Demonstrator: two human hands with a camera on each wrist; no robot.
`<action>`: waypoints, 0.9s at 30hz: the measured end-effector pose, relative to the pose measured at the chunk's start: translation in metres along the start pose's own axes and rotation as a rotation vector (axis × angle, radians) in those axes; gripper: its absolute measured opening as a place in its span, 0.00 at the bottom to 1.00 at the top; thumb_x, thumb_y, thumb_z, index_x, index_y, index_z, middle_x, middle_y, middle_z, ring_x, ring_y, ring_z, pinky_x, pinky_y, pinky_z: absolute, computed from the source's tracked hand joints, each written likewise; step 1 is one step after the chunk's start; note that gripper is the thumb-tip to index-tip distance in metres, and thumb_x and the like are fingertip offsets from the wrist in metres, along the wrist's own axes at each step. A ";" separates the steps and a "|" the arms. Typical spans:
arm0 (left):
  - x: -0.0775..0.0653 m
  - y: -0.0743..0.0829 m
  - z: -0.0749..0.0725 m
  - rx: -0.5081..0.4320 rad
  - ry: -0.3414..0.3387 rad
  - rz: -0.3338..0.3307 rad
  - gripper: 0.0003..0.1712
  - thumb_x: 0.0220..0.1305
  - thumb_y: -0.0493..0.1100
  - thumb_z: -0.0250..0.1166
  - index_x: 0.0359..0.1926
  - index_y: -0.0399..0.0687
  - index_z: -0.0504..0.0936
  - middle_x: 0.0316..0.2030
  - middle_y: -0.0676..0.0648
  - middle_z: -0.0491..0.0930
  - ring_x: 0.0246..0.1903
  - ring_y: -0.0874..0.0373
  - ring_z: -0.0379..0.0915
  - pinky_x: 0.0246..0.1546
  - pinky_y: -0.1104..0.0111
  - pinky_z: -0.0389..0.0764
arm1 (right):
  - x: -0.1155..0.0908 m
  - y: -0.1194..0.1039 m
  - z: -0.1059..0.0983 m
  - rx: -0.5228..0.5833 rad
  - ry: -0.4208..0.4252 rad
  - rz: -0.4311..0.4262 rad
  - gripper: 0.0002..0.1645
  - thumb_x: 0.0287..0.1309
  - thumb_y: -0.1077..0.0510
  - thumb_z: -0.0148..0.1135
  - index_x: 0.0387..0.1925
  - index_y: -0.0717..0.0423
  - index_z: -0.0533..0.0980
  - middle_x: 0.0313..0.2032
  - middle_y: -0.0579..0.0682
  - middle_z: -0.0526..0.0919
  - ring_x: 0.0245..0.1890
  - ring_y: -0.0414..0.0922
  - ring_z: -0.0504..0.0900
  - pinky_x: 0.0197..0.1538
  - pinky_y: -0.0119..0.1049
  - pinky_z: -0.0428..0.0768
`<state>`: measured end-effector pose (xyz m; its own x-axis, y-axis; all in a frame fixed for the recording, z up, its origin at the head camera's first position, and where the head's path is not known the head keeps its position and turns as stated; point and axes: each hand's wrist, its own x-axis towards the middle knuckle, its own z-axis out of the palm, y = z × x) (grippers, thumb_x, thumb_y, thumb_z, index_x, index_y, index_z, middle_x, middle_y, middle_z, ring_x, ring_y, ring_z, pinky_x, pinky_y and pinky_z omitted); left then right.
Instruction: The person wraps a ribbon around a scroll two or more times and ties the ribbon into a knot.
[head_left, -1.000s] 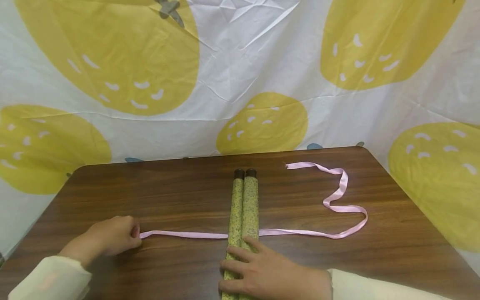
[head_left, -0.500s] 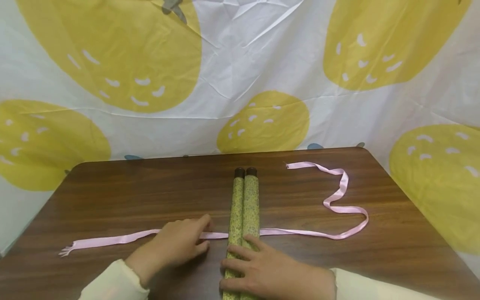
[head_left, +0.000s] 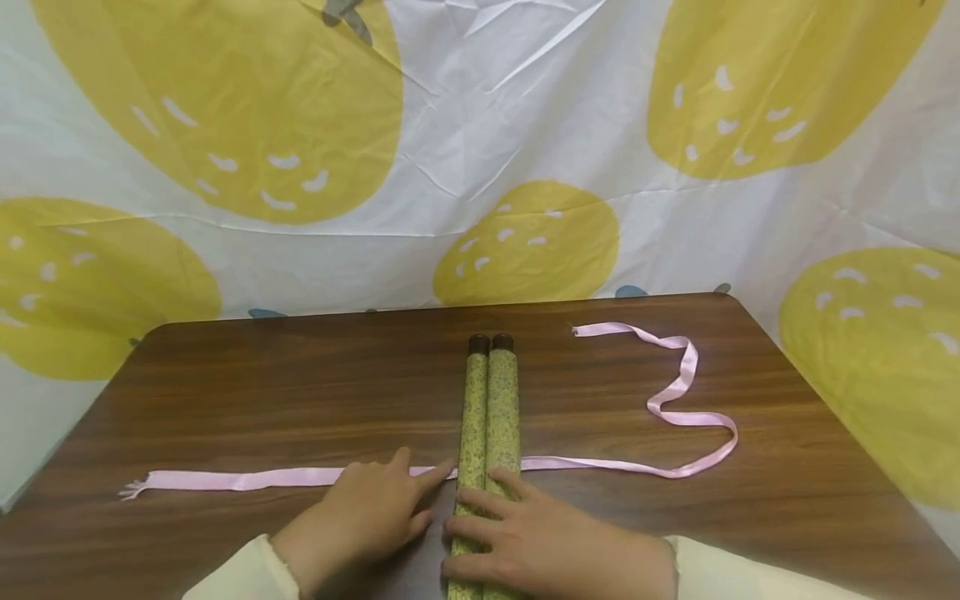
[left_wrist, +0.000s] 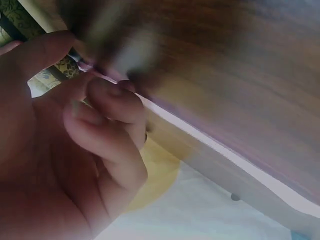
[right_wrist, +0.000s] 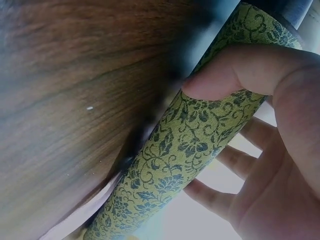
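Note:
Two scrolls, rolled in yellow-green patterned cloth with dark end knobs, lie side by side; the right scroll [head_left: 502, 408] and left scroll [head_left: 472, 417] point away from me. My right hand [head_left: 540, 537] rests across both near their visible lower part, with its thumb against one side of a scroll [right_wrist: 175, 150] in the right wrist view. A pink ribbon [head_left: 255, 480] passes beneath the scrolls. Over the ribbon just left of them lies my left hand [head_left: 367, 504], one finger reaching the left scroll's edge. Its other fingers bend loosely and hold nothing visible in the left wrist view.
The ribbon's right part [head_left: 675, 392] snakes across the brown wooden table [head_left: 337, 367] toward the back. Its left end is frayed. Behind the table hangs a white cloth [head_left: 517, 125] with large yellow fruit prints.
My left hand has let go of the ribbon's left end and moved right to beside the scrolls. The left stretch of ribbon now lies straighter. My right hand stays on the scrolls.

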<state>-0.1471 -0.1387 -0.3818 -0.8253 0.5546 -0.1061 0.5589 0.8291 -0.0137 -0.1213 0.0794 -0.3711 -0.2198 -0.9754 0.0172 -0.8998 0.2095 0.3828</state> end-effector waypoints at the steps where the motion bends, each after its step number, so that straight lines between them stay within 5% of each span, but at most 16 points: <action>1: -0.002 -0.001 0.000 0.018 -0.005 -0.004 0.32 0.60 0.59 0.58 0.66 0.65 0.67 0.46 0.35 0.76 0.25 0.47 0.77 0.22 0.55 0.77 | 0.000 0.000 -0.001 0.006 -0.003 0.001 0.29 0.63 0.30 0.35 0.59 0.31 0.68 0.59 0.42 0.72 0.63 0.50 0.62 0.58 0.54 0.70; 7: -0.013 -0.010 -0.001 0.049 -0.022 -0.058 0.34 0.59 0.61 0.59 0.66 0.61 0.68 0.41 0.36 0.76 0.21 0.53 0.74 0.14 0.62 0.73 | 0.001 0.001 -0.004 0.020 -0.004 0.002 0.28 0.62 0.30 0.37 0.58 0.31 0.69 0.59 0.41 0.72 0.63 0.50 0.61 0.59 0.55 0.69; 16: -0.027 -0.032 -0.005 0.046 -0.072 -0.146 0.37 0.59 0.62 0.59 0.66 0.56 0.66 0.44 0.34 0.75 0.22 0.53 0.74 0.16 0.63 0.76 | 0.000 0.001 -0.006 0.026 -0.026 0.003 0.28 0.62 0.29 0.35 0.58 0.29 0.68 0.59 0.41 0.72 0.64 0.50 0.60 0.60 0.55 0.67; 27: -0.034 -0.043 -0.009 0.060 -0.061 -0.190 0.36 0.59 0.62 0.58 0.64 0.49 0.69 0.47 0.34 0.76 0.32 0.44 0.79 0.23 0.52 0.79 | -0.001 -0.002 -0.002 0.016 0.011 0.013 0.24 0.63 0.34 0.40 0.57 0.29 0.69 0.59 0.40 0.73 0.62 0.48 0.63 0.58 0.53 0.70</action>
<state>-0.1442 -0.1928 -0.3683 -0.9108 0.3822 -0.1561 0.3993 0.9115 -0.0983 -0.1186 0.0794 -0.3696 -0.2274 -0.9733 0.0321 -0.9029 0.2230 0.3674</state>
